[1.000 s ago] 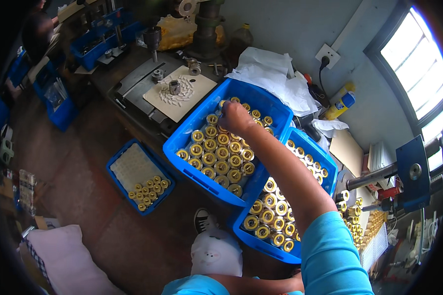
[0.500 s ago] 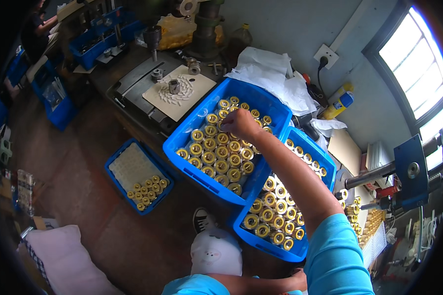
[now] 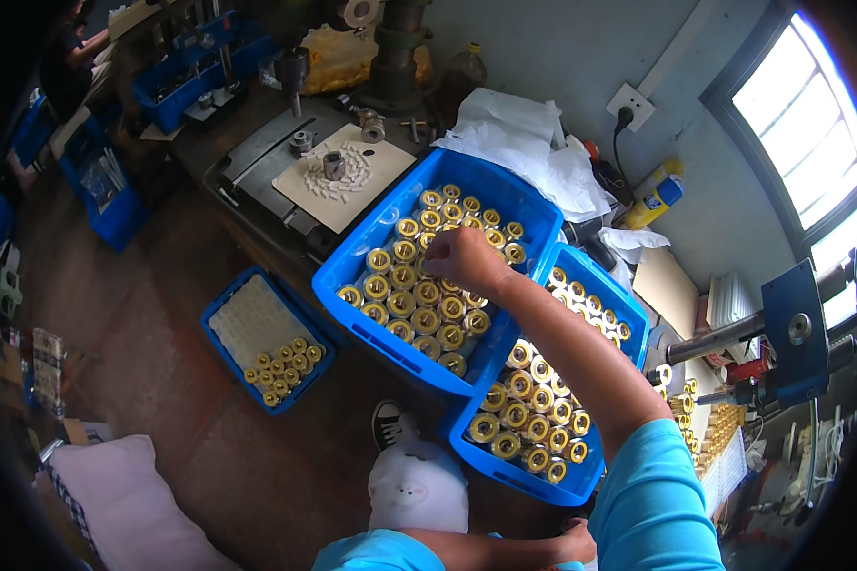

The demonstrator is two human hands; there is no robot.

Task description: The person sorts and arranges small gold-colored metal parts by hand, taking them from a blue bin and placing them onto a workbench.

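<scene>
My right hand [image 3: 467, 259] reaches over a large blue bin [image 3: 390, 348] holding several rows of upright round metal fittings with brass-coloured rings [image 3: 401, 304]. Its thumb and fingertips are pinched together just above the fittings. Whatever lies between them, if anything, is too small or hidden to name. Low in the picture, my left hand [image 3: 578, 542] rests near my lap, partly covered by the blue right sleeve, its fingers not showing clearly. A second blue bin [image 3: 527, 483], filled with similar fittings [image 3: 514, 414], stands beside the first, under my right forearm.
A smaller blue crate [image 3: 274, 407] with a pale insert and some brass pieces sits lower left. Behind the bins, a board [image 3: 348, 211] carries small white pins around a metal nut. White paper [image 3: 519, 143] lies by the wall. A lever machine [image 3: 795, 328] stands at right.
My right hand has moved slightly toward me over the fittings, still pinched. My left hand stays low near my lap.
</scene>
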